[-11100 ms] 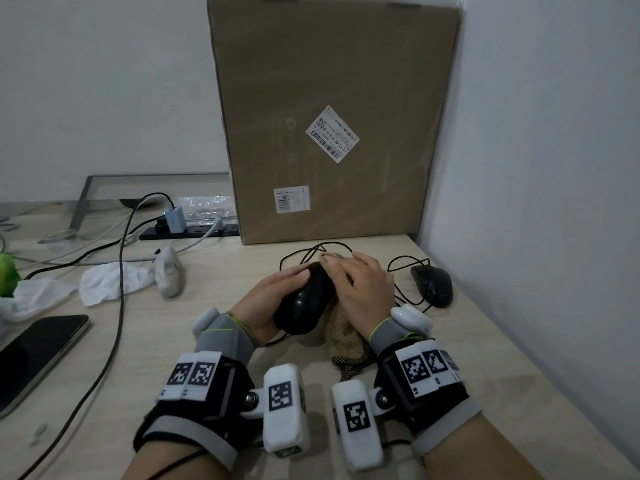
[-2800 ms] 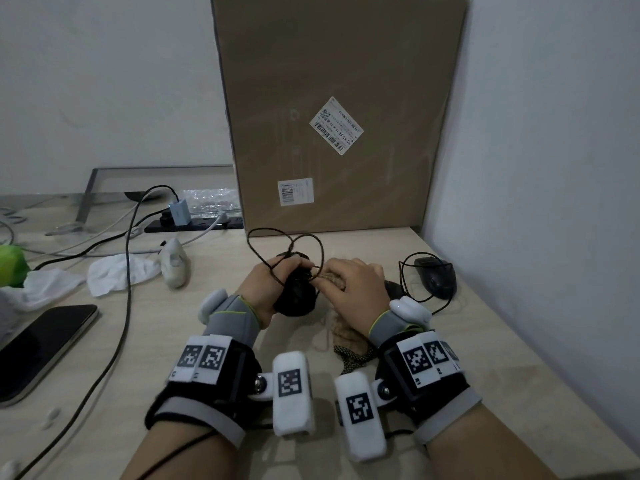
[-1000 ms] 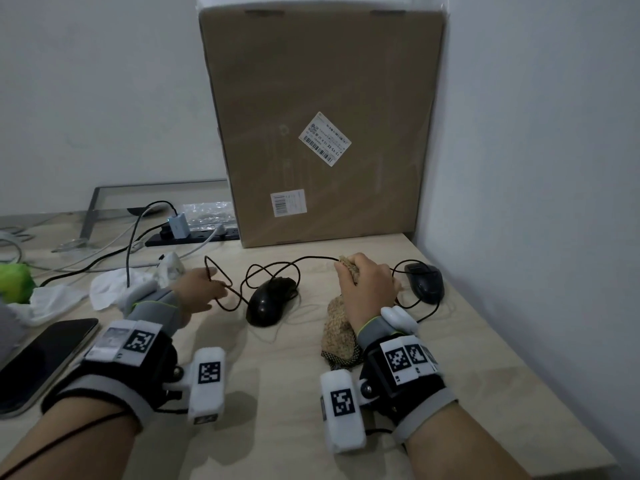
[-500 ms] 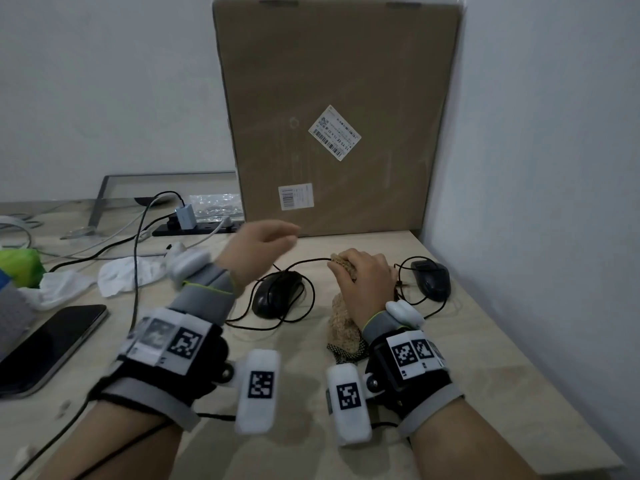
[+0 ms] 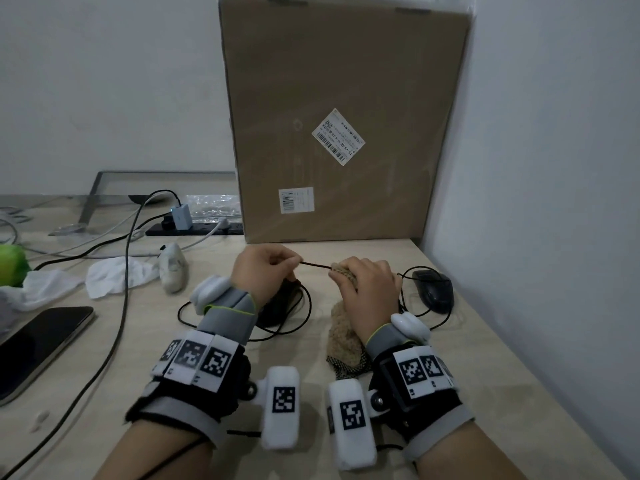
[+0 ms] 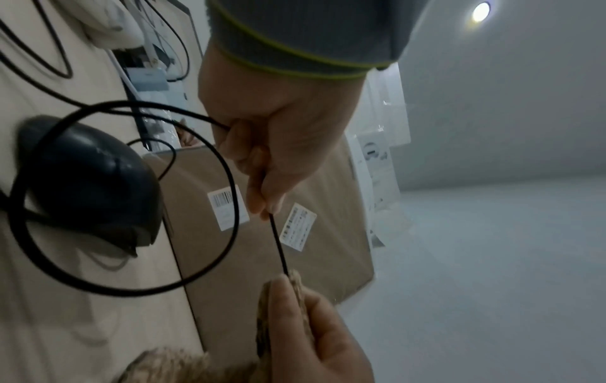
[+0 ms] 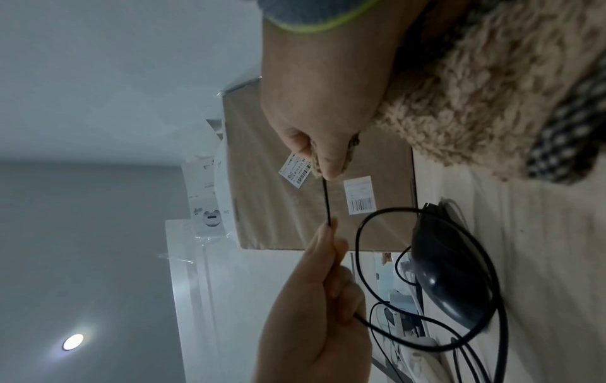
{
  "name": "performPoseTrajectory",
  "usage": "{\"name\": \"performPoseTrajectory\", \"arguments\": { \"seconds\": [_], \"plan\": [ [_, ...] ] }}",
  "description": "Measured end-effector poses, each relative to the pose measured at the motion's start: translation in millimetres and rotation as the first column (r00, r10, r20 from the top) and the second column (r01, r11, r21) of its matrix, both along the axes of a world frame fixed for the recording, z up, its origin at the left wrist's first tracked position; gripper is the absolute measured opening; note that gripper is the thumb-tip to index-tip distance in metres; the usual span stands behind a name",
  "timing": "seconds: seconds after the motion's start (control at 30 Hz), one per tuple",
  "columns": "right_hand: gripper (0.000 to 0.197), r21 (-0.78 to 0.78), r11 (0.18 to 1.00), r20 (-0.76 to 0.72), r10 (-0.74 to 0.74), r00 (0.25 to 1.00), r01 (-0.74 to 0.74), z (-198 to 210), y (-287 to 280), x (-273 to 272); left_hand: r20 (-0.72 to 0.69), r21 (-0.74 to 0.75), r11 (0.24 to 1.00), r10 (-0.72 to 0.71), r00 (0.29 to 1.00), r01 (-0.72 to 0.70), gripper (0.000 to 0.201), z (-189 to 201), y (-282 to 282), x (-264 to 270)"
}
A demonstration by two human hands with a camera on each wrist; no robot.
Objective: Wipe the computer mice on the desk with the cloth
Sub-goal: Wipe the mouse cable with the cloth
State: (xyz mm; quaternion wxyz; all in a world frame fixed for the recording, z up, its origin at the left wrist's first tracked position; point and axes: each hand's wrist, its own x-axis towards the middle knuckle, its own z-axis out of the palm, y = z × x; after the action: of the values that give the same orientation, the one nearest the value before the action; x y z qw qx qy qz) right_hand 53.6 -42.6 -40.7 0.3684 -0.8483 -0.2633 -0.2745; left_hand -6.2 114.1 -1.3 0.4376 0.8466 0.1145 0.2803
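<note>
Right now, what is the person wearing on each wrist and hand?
Both hands, left hand and right hand, are bare. Each wrist carries a grey cuff edged in yellow-green, a black strap, white blocks printed with black square tags, and a rounded white pod.

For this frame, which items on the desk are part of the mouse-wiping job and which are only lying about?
In use:
- left hand pinches the mouse cable
- right hand grips the cloth round that cable
- near black mouse, cable looped over it
- far black mouse by the wall

Lying about:
- cardboard box
- phone
- white mouse
- white rag
- power strip
</note>
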Motion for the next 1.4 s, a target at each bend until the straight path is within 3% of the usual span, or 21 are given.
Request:
{"name": "performPoseTrajectory", "arguments": {
  "seconds": [0.2, 0.3, 0.4, 0.47, 0.57, 0.63, 0.7, 0.8, 1.13, 1.23, 1.4],
  "plan": [
    [0.021, 0.014, 0.993, -0.006, -0.114, 0.993, 0.114, 2.9, -3.3, -1.3, 0.097, -0.145, 0.971, 0.203, 0.974, -0.188, 0.02, -4.2, 42.2, -9.4],
    [0.018, 0.039, 0.994, 0.028, -0.105, 0.994, 0.104, 2.7, -1.3, -0.7, 0.102, -0.164, 0.951, 0.279, 0.955, -0.261, 0.022, -1.6, 50.8, -15.8],
    [0.021, 0.071, 0.995, 0.088, -0.072, 0.993, 0.066, 0.6, -0.2, 0.3, 0.012, -0.015, 0.942, 0.334, 0.942, -0.334, 0.014, -0.3, 48.3, -19.2],
    [0.022, 0.067, 0.997, 0.113, -0.056, 0.992, 0.048, 0.3, 0.7, 0.2, 0.044, 0.161, 0.917, 0.364, 0.93, -0.366, 0.015, 3.5, 42.0, -21.5],
    [0.026, 0.038, 0.999, 0.151, -0.003, 0.988, -0.003, 1.2, 3.3, -0.9, 0.19, 0.269, 0.952, 0.096, 0.977, -0.146, 0.021, 13.4, 19.1, -21.8],
    [0.03, 0.011, 0.999, 0.187, 0.046, 0.981, -0.049, 1.3, 5.0, -1.9, 0.094, 0.285, 0.953, -0.132, 0.987, 0.101, 0.02, 16.1, -3.2, -19.3],
    [0.03, -0.022, 0.998, 0.225, 0.065, 0.972, -0.061, 0.4, 5.8, -2.2, -0.045, 0.331, 0.909, -0.254, 0.966, 0.254, 0.02, 11.7, -19.3, -12.6],
    [0.03, -0.027, 0.997, 0.236, 0.078, 0.969, -0.074, 0.7, 5.9, -2.0, -0.101, 0.366, 0.894, -0.239, 0.966, 0.26, 0.017, 9.8, -24.1, -9.2],
    [0.03, -0.061, 0.998, 0.237, -0.004, 0.971, 0.019, 2.6, 5.2, -3.8, -0.062, 0.355, 0.929, -0.092, 0.994, 0.108, 0.013, 11.9, -4.1, -14.5],
    [0.024, -0.042, 0.999, 0.214, 0.035, 0.976, -0.026, 1.1, 6.0, -2.1, -0.133, 0.394, 0.91, -0.085, 0.987, 0.132, 0.014, 9.5, -8.9, -14.1],
    [0.036, -0.064, 0.992, 0.213, 0.122, 0.969, -0.111, -2.4, 7.8, -0.5, -0.201, 0.376, 0.901, -0.15, 0.968, 0.217, 0.021, 4.6, -20.6, -8.8]
  ]
}}
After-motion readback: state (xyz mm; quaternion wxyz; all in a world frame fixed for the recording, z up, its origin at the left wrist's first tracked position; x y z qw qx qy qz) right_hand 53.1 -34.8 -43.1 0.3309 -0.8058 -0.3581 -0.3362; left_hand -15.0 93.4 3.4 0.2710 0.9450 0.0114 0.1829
